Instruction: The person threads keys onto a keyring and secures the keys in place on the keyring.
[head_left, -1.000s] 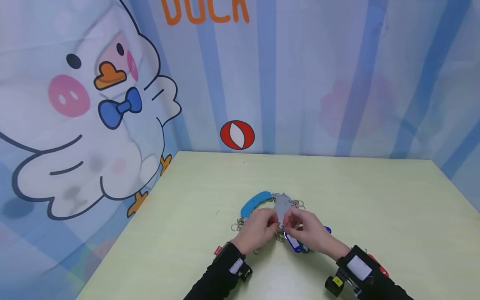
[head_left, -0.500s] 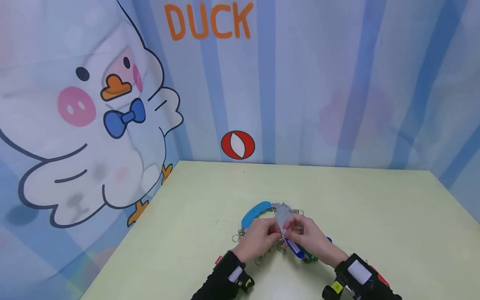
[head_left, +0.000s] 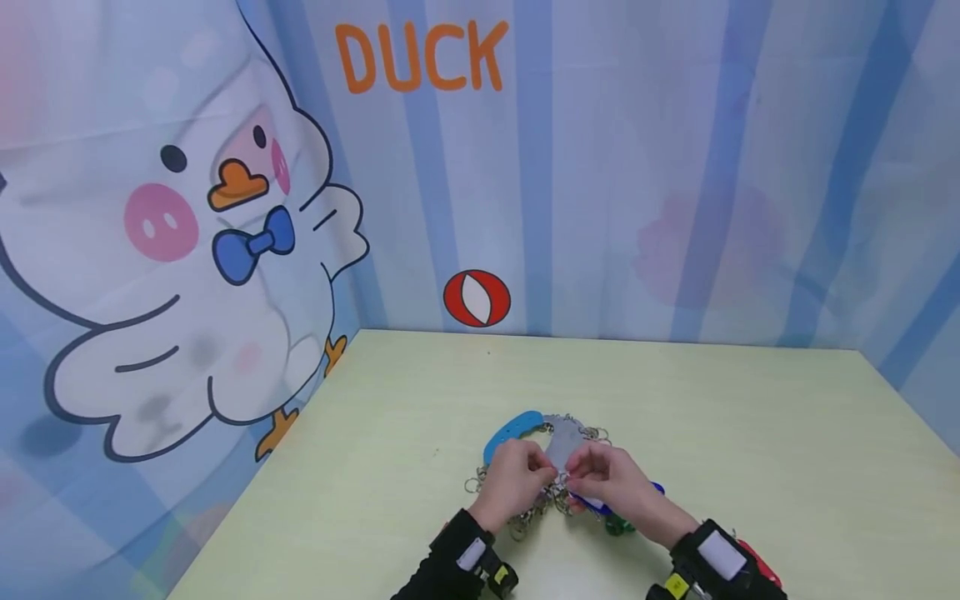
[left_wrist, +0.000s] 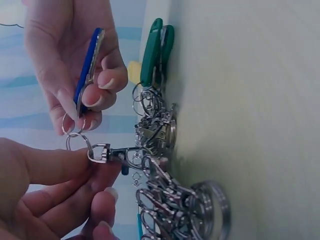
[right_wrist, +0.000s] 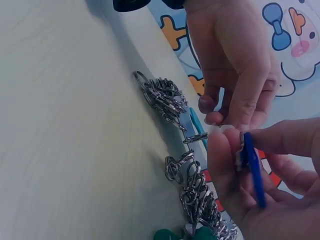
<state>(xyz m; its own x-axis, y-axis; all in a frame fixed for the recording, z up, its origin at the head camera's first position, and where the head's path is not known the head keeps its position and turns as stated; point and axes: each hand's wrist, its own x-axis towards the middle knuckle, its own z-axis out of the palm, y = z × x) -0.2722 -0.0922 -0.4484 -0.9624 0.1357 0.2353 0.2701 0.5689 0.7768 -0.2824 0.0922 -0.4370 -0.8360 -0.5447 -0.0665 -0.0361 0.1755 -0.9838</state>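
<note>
My right hand pinches a blue key tag by its end, and a small ring hangs from it. My left hand pinches a metal key ring between thumb and forefinger. That ring loops through a swivel clasp, and the two rings meet right between the fingertips of both hands. Below the hands lie several metal clasps and rings. In the right wrist view the blue tag lies across the fingers of my right hand.
Behind the hands, a light-blue curved strip and a grey flat piece lie on the pale table. Green key tags sit beside the metal pile. A printed duck curtain stands behind the table.
The head view has tilted up, so the scene sits lower in the frame. Both hands stay together over the rings with small finger movements, and the blue tag is now more hidden behind the right hand.
</note>
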